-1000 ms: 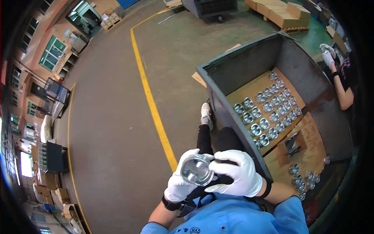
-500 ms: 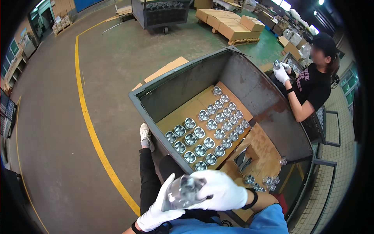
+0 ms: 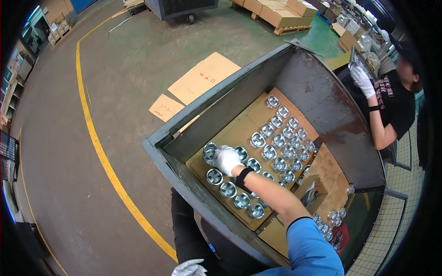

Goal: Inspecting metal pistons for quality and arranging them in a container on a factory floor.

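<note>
Head: clamping piston in R hand fingers, 9 o'clock in bin, prob. spaced vs. knocks; can't tell L hand fingers.

And the piston leaves the body, now over in the bin at the row end, R hand gripping it solo; L hand has let go, dropped low nr the leg; co-worker's gloved hand, on a metal part 1/2 sec ago, now reaching fwd
</note>
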Available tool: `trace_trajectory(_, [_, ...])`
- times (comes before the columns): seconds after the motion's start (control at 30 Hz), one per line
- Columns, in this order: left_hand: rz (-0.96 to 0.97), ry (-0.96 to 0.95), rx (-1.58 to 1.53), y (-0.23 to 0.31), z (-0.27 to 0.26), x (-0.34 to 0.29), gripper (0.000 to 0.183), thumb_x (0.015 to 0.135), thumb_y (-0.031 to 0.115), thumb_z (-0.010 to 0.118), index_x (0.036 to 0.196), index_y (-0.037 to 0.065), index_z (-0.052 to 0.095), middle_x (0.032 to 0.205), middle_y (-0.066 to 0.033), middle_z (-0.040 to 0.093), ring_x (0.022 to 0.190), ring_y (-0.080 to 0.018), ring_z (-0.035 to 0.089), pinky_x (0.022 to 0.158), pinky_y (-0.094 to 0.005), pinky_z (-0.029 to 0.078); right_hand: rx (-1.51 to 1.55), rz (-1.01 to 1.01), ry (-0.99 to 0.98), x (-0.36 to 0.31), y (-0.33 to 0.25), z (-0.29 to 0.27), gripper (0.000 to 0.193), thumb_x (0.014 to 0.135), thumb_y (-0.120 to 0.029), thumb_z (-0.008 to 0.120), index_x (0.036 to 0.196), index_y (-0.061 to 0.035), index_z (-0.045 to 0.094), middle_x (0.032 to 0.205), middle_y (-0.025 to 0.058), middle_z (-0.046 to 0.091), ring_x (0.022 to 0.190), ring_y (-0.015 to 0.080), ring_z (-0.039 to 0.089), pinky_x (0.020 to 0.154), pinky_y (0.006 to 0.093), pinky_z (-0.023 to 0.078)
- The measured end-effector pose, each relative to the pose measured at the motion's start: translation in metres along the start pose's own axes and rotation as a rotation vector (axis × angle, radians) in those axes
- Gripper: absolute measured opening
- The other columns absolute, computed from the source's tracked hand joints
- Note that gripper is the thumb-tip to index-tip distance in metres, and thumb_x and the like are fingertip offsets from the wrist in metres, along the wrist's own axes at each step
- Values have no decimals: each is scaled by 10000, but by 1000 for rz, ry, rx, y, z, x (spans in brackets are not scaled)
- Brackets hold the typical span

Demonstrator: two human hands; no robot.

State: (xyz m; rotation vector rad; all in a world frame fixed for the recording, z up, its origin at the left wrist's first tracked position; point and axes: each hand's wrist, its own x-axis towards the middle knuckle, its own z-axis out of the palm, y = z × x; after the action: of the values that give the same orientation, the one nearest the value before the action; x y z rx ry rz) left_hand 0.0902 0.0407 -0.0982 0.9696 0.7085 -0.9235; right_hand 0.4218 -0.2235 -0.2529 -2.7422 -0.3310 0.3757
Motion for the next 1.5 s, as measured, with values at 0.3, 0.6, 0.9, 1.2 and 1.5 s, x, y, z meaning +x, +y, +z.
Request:
trace_trajectory(0.3, [-68, 89, -4, -18, -22, 33, 351, 993, 115, 521, 1323, -6, 530, 957, -96, 686, 800, -147, 651, 747, -261, 528, -94, 142, -77, 24, -16, 106, 418, 838, -450, 672, 937, -48, 724, 1028, 160, 643, 937, 322, 641, 772, 411, 514])
trace_trajectory(0.6, [14, 150, 162, -9, -2, 19, 352, 989, 119, 530, 1316, -10, 537, 993, -86, 680, 851, -140, 639, 790, -255, 515, -54, -85, 47, -8, 4, 28, 369, 889, -415, 583, 911, -71, 716, 971, 134, 663, 910, 312, 642, 735, 424, 522])
trace_trajectory(0.9, [41, 77, 351, 1, 34, -1, 389, 970, 185, 544, 1297, -25, 543, 1001, -116, 680, 856, -164, 651, 803, -286, 524, 115, 425, -302, -285, 102, -124, 396, 907, -435, 564, 958, -80, 731, 952, 163, 703, 898, 351, 663, 822, 429, 523])
trace_trajectory(1.2, [59, 75, 562, 8, 98, -25, 376, 978, 166, 507, 1300, -25, 541, 1025, -123, 670, 889, -180, 643, 816, -289, 509, -112, 1067, -659, -623, 298, -49, 409, 861, -403, 558, 1081, -97, 717, 1122, 179, 679, 1028, 352, 657, 870, 423, 525])
trace_trajectory(1.5, [112, 212, 636, -8, 140, -66, 351, 982, 145, 516, 1283, -31, 550, 1036, -114, 656, 909, -170, 618, 831, -287, 492, -57, 1116, -60, -587, 285, 51, 229, 868, -65, 526, 1025, -86, 692, 1074, 184, 688, 985, 347, 671, 854, 425, 539])
